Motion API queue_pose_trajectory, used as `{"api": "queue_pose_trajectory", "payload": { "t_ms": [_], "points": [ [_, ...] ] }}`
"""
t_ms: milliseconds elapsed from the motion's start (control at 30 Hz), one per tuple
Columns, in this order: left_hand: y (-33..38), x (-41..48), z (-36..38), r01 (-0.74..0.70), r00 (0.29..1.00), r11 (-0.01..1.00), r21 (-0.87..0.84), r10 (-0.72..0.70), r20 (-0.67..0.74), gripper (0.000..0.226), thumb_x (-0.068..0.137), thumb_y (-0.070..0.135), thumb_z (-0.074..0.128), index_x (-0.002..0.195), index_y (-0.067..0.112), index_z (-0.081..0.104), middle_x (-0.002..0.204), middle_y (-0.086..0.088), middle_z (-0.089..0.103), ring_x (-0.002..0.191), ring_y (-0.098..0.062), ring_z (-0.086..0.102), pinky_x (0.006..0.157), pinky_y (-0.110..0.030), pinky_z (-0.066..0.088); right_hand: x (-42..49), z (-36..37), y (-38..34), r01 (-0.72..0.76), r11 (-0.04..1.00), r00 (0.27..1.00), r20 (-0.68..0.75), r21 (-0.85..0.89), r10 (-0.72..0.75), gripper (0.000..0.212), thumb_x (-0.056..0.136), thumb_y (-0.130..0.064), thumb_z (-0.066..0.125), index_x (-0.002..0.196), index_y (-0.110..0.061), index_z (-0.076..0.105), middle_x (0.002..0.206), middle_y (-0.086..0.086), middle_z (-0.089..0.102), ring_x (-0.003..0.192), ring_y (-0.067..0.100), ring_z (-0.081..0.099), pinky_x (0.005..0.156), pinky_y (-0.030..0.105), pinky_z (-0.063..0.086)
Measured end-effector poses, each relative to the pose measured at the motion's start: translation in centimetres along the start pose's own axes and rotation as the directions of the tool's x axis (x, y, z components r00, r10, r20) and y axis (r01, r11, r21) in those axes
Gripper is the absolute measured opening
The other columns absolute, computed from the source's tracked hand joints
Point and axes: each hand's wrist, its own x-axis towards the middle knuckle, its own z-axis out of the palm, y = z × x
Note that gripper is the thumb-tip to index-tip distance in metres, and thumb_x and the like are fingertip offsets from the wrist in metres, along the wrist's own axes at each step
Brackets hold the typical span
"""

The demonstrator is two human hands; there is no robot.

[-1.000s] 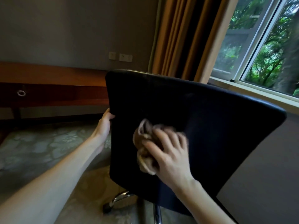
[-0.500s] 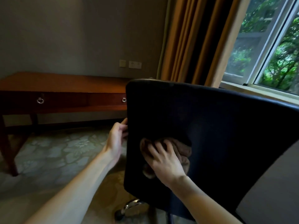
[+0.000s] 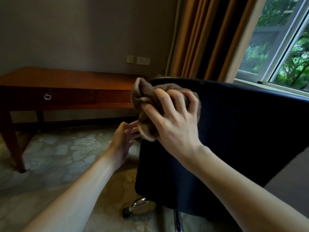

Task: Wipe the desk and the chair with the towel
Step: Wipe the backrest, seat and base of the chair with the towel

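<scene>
Right hand, grip bunched on the brown towel, has moved up to the chair back top-left corner; left hand loosened, fingers spread; counter pending.

Chair back is black, its base leg chrome with a black caster; towel is brown with a paler tan edge. Tabletop is reddish-brown wood, with a silver ring pull on the darker drawer front. Carpet is grey-green with a pale floral pattern, wall grey-beige, curtain striped ochre and dark brown, window frame white with green foliage behind.
</scene>
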Motion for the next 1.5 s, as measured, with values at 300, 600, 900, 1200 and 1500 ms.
{"api": "queue_pose_trajectory", "payload": {
  "t_ms": [300,600,900,1200,1500],
  "points": [
    [-2.4,0.2,-0.3,0.133,0.991,0.991,0.018,-0.133,-0.031,0.052,0.108,0.046,0.029,0.102,0.018,0.072,0.097,-0.001,0.078,0.088,-0.012,0.072,0.094,-0.040,0.049,-9.0,11.1,-3.9,0.209,0.978,0.834,0.524,-0.009,-0.174,0.051,0.072,-0.041,0.084,0.120,-0.026,0.074,0.130,0.008,0.067,0.118,0.029,0.062,0.112,0.047,0.026],
    [-2.1,-0.7,-1.6,0.003,0.992,0.962,0.272,0.032,-0.123,0.042,0.107,0.045,0.046,0.139,0.023,0.062,0.147,0.004,0.055,0.134,-0.014,0.052,0.108,-0.031,0.036,-11.0,8.2,-3.5,0.175,0.984,0.889,0.425,0.032,-0.172,0.027,0.089,-0.033,0.054,0.110,-0.027,0.069,0.118,0.005,0.063,0.105,0.030,0.060,0.101,0.051,0.031],
    [5.9,-6.4,10.1,-0.582,0.672,0.633,0.511,0.728,-0.136,0.055,0.100,0.046,0.035,0.148,0.024,0.053,0.169,0.003,0.024,0.155,-0.010,0.015,0.125,-0.033,0.013,-2.2,-6.0,7.8,0.113,0.991,0.991,0.082,-0.075,-0.107,0.024,0.098,-0.024,0.056,0.117,-0.022,0.071,0.134,0.013,0.061,0.119,0.036,0.055,0.106,0.055,0.035],
    [6.2,-6.0,19.7,-0.591,0.708,0.237,0.771,0.610,0.356,0.078,0.100,0.065,0.018,0.165,0.025,0.006,0.172,0.004,-0.013,0.155,-0.009,-0.022,0.125,-0.043,-0.014,-11.0,-12.3,18.8,-0.086,0.951,0.971,0.191,-0.297,0.147,0.042,0.076,-0.032,0.071,0.117,-0.023,0.071,0.129,0.014,0.062,0.107,0.040,0.058,0.092,0.051,0.041],
    [6.9,-6.2,20.6,-0.505,0.762,0.269,0.820,0.585,0.277,0.080,0.104,0.061,0.029,0.165,0.015,0.002,0.172,0.000,-0.016,0.155,-0.012,-0.025,0.125,-0.044,-0.013,-11.8,-15.8,20.3,-0.357,0.917,0.930,0.027,-0.181,0.367,0.038,0.081,-0.047,0.064,0.111,-0.026,0.073,0.121,0.010,0.064,0.103,0.036,0.058,0.087,0.048,0.040]
  ]
}}
